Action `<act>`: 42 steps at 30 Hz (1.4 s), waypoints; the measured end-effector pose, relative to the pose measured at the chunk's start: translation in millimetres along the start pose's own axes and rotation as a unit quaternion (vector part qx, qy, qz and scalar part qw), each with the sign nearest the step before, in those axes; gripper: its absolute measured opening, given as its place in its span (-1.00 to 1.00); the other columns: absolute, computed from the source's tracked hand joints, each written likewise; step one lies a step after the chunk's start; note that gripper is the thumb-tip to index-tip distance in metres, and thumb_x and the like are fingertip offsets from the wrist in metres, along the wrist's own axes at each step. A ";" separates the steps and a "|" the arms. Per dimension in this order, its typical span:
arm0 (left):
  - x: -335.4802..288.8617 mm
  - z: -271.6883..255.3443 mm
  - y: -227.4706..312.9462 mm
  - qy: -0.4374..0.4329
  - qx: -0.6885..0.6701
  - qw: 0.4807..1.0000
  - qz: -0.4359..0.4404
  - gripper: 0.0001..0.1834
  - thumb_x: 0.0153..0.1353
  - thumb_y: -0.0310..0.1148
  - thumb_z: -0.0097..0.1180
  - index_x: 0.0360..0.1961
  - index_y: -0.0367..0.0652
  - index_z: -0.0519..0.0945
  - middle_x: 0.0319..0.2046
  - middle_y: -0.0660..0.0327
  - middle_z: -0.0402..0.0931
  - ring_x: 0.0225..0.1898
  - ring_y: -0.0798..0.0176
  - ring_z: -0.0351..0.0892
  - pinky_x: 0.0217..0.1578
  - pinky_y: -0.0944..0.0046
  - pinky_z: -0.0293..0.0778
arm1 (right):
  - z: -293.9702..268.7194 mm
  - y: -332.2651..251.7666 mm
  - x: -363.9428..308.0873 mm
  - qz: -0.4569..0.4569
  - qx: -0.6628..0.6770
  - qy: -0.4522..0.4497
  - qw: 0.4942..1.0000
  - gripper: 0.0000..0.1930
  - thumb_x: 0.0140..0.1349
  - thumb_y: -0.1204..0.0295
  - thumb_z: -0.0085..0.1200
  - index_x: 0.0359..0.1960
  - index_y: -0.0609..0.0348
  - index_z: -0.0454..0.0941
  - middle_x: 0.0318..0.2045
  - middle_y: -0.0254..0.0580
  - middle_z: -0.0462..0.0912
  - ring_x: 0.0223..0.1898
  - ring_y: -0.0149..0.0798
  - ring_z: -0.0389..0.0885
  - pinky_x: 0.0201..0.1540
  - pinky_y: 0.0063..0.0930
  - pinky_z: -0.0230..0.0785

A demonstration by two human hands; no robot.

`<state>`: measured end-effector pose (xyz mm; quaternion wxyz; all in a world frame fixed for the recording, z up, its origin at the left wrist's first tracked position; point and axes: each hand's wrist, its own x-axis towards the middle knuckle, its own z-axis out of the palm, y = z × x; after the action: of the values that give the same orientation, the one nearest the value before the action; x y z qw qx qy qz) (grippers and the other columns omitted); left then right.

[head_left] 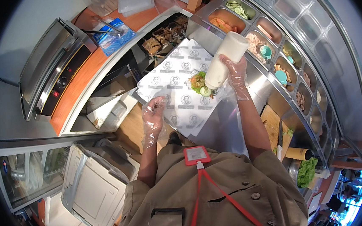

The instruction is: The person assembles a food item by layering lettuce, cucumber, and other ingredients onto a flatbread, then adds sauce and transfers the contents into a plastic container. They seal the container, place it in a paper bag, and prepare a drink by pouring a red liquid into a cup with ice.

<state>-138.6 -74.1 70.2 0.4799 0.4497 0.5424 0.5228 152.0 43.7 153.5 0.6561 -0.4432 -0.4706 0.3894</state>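
White printed paper (177, 90) lies beneath a slanted white bottle (219, 69), which, viewed remotely, I grasp in my right hand (236, 72), fingers around its side. My left hand (154, 115) half-curls at the paper's left edge; its hold I cannot tell. Vegetables (198, 82) lie by the bottle's lower end.

Salad (197, 81) on paper sheet (165, 81), bottle (226, 59) over it, ingredient pans (235, 20) right, grill (56, 71) far left
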 end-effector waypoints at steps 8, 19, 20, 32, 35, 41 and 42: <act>14.1 8.0 -13.7 -0.044 -0.003 0.999 -0.002 -0.78 0.38 -0.49 0.09 0.00 -0.26 0.63 -0.16 0.32 0.62 -0.13 0.46 0.49 -0.03 0.40 0.40 | 20.3 1.5 15.4 0.003 0.007 0.000 1.000 -0.49 0.12 0.52 0.40 0.10 0.29 0.45 -0.12 -0.16 0.65 -0.15 -0.32 0.66 -0.07 -0.44 0.54; 16.4 2.7 -17.2 -0.028 -0.011 1.000 0.009 -0.80 0.39 -0.47 0.10 -0.03 -0.27 0.65 -0.15 0.30 0.65 -0.13 0.45 0.52 -0.02 0.40 0.42 | 17.7 -5.4 17.3 0.004 -0.024 0.016 1.000 -0.48 0.14 0.51 0.34 0.14 0.31 0.43 -0.10 -0.13 0.62 -0.13 -0.27 0.64 -0.02 -0.38 0.53; 16.9 2.2 -18.3 -0.028 -0.018 0.999 0.008 -0.80 0.39 -0.47 0.11 -0.03 -0.27 0.65 -0.15 0.30 0.65 -0.12 0.45 0.52 -0.02 0.39 0.42 | 12.3 -8.7 14.4 0.015 -0.040 0.022 0.999 -0.50 0.15 0.53 0.31 0.13 0.32 0.43 -0.10 -0.11 0.62 -0.15 -0.27 0.65 -0.03 -0.38 0.54; 22.9 -2.4 -20.6 -0.025 0.018 0.999 0.018 -0.78 0.34 -0.50 0.12 -0.03 -0.28 0.66 -0.21 0.26 0.66 -0.17 0.42 0.55 -0.07 0.36 0.47 | 15.9 2.9 27.6 -0.019 0.028 0.031 0.999 -0.54 0.17 0.48 0.34 0.08 0.31 0.46 -0.12 -0.14 0.65 -0.14 -0.27 0.66 -0.05 -0.38 0.56; 22.5 -7.5 -21.1 -0.032 0.043 0.998 0.043 -0.74 0.30 -0.48 0.13 -0.01 -0.26 0.65 -0.18 0.29 0.61 -0.20 0.41 0.52 -0.14 0.38 0.46 | -5.4 -4.9 17.6 -0.028 0.110 0.083 0.990 -0.50 0.21 0.40 0.32 0.12 0.28 0.40 -0.14 -0.16 0.61 -0.17 -0.26 0.65 -0.07 -0.34 0.57; 20.8 20.5 -8.4 -0.138 -0.009 0.990 -0.002 -0.69 0.28 -0.44 0.12 0.02 -0.33 0.60 -0.23 0.22 0.61 -0.38 0.43 0.45 -0.35 0.40 0.40 | -92.5 -57.9 -19.6 -0.106 0.373 0.295 0.873 -0.48 0.31 0.22 0.23 0.18 0.20 0.36 -0.02 -0.13 0.56 -0.01 -0.16 0.58 0.10 -0.14 0.50; 19.2 28.6 -5.5 -0.150 -0.012 0.989 -0.005 -0.69 0.28 -0.44 0.13 0.02 -0.33 0.60 -0.24 0.22 0.61 -0.39 0.43 0.45 -0.35 0.40 0.40 | -107.9 -70.4 -24.6 -0.118 0.429 0.297 0.845 -0.49 0.33 0.19 0.21 0.18 0.18 0.36 0.00 -0.11 0.56 0.00 -0.14 0.59 0.10 -0.12 0.51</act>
<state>-112.8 -51.5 64.0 0.5637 0.5144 0.4604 0.4535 256.2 -23.7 195.9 0.9301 -0.1530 -0.0875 0.3222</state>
